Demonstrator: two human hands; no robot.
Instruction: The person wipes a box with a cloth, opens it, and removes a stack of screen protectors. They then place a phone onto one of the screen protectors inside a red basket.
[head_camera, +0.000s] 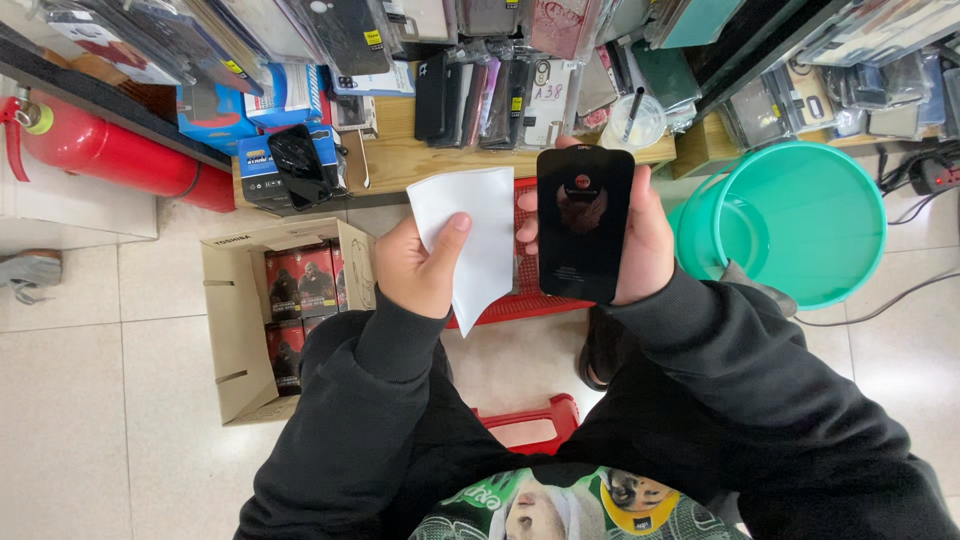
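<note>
Our left hand pinches a white sheet under the thumb. Our right hand grips a black phone-shaped panel upright, just beside the sheet, above a red basket. Teal bucket at right.

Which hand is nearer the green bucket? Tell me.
Right. The right hand, holding a black phone, is just beside the green bucket; the left hand with a white sheet is farther away.

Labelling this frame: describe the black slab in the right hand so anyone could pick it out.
Start at the teal bucket on the floor. Just left of it, the right hand holds up a flat black rectangular panel. Unlike the white sheet in the left hand, it is glossy and rigid.
</note>
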